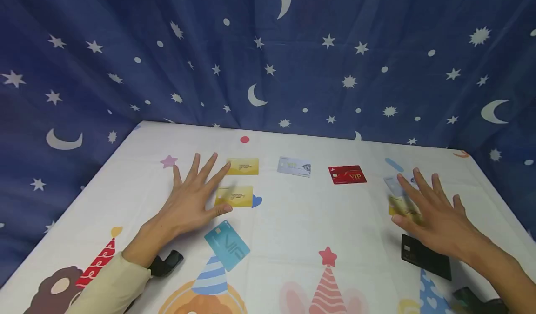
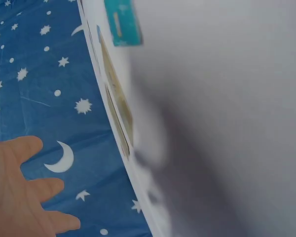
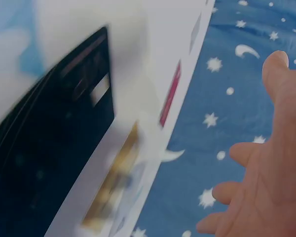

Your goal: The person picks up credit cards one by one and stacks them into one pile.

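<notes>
My left hand [image 1: 190, 202] hovers over the left of the table with fingers spread and nothing in it. Close by its fingers lie two gold cards, one farther back [image 1: 244, 166] and one nearer [image 1: 238, 197]; a teal VIP card [image 1: 227, 245] lies tilted below the thumb. Over the right side my right hand [image 1: 439, 216] is likewise spread and holds nothing. It partly covers a gold card [image 1: 395, 206] and a silver-blue card [image 1: 392, 185]. A black card [image 1: 425, 257] lies just under its wrist side, large in the right wrist view.
Between the hands, a silver VIP card [image 1: 294, 166] and a red VIP card [image 1: 347, 175] lie toward the back of the white printed table cover [image 1: 293, 221]. A blue curtain [image 1: 310, 72] with moons and stars hangs behind the table. Dark straps [image 1: 167, 263] sit at the wrists.
</notes>
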Available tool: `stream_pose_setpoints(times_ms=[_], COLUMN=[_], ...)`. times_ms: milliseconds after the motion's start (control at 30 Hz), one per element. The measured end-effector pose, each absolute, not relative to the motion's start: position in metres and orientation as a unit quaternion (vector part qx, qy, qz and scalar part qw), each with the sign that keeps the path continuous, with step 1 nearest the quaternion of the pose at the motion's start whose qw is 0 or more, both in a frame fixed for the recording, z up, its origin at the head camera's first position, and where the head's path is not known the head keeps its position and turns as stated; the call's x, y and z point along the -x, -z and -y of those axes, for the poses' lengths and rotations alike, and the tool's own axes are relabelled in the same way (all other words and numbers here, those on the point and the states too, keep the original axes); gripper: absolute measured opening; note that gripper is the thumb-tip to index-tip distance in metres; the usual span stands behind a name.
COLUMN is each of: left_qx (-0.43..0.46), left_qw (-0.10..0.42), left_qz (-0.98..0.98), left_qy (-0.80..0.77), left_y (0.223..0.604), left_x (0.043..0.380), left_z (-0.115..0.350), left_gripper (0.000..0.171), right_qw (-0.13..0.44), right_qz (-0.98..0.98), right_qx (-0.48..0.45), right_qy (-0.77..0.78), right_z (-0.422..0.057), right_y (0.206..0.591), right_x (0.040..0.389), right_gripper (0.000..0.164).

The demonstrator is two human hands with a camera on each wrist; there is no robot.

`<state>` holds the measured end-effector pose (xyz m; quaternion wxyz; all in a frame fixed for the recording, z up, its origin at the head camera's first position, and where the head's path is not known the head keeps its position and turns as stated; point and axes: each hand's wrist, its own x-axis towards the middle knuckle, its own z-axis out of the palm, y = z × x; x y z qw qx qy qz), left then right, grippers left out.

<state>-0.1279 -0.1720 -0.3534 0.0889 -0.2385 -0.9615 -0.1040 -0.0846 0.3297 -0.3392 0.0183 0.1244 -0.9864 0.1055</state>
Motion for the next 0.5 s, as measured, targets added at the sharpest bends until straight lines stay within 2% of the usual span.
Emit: stream_pose_setpoints(times_ms=[333, 500], left_qx=[0.237, 0.258], left_qw=[0.040, 0.035], left_qz=[0.959, 0.953], left_qy=[0.149, 0.157], left_y=[0.358, 0.359], left_x=[0.118, 0.110], left_z=[0.180, 0.182], left_gripper=[0.090, 0.092], right_qw=[0.021, 0.015], right_qz=[0.974, 0.967], right_qx=[-0.170, -0.195], right_qy=[-0.150, -0.165], right_z=[-0.288, -0.263], right_y=[0.338, 0.339], right_x=[0.084, 0.086], right_gripper=[0.092, 0.092])
